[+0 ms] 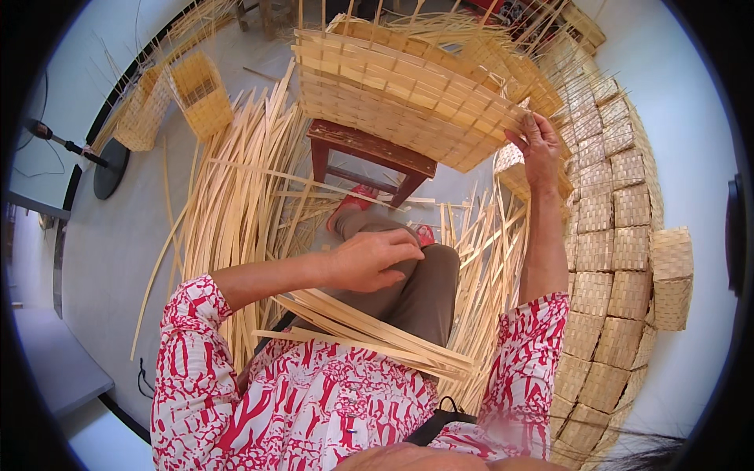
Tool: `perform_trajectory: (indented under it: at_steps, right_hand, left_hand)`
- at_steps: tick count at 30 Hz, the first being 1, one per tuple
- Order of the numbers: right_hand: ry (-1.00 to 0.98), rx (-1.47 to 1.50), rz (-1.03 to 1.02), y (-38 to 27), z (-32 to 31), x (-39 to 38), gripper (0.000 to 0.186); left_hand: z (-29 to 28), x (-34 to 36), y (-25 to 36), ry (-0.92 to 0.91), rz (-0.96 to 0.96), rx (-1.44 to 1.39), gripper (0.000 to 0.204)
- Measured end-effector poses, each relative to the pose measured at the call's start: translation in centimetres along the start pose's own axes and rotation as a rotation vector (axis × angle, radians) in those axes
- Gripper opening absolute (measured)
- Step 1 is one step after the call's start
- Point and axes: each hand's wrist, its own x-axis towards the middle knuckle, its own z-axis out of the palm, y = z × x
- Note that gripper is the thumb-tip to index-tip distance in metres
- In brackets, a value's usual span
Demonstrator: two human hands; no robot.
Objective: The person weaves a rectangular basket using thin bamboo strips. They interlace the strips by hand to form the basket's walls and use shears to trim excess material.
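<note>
A half-woven bamboo basket (pixel 393 98), with upright strips sticking out of its top, rests tilted on a dark red wooden stool (pixel 373 149). My right hand (pixel 539 147) is at the basket's right corner, its thumb and fingers pinching the end of a bamboo strip along the wall. Over my knee, my left hand (pixel 373 259) is apart from the basket, fingers loosely stretched and nothing visible in them. A bundle of loose bamboo strips (pixel 385 337) lies across my lap, below that hand.
Long bamboo strips (pixel 239 196) cover the floor at left, and more strips (pixel 483 275) lie at right. Stacked woven baskets (pixel 593 251) line the right wall. Another basket (pixel 200 90) stands at the far left, near a black round stand base (pixel 111 169).
</note>
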Motion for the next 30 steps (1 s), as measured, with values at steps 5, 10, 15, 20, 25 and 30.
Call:
perform_trajectory:
  at_steps: [5,10,15,20,25,30]
  right_hand:
    - [0.192,-0.213,-0.025,2.1,-1.6,-0.2,0.033]
    - [-0.048,-0.399,0.281,-2.0,-3.6,-11.7,0.032]
    - [-0.439,-0.654,0.53,-2.7,-2.0,-27.9,0.028]
    - [-0.621,-0.605,0.687,-3.6,-1.5,-33.2,0.028]
    - [-0.59,-0.474,0.815,-2.9,-1.4,-34.7,0.022]
    - [-0.473,-0.474,0.732,-2.1,-1.5,-34.9,0.018]
  left_hand:
    - [-0.8,-1.4,-2.5,-0.116,0.022,0.086,0.034]
    - [-2.4,-4.4,-3.5,-0.058,-0.102,0.042,0.021]
    - [-3.8,-8.7,-3.6,-0.161,-0.291,-0.037,0.021]
    - [-5.0,-9.6,-4.3,-0.383,-0.478,-0.2,0.018]
    - [-4.9,-9.8,-4.3,-0.32,-0.433,-0.209,0.007]
    - [-4.4,-9.2,-4.6,-0.265,-0.432,-0.18,0.01]
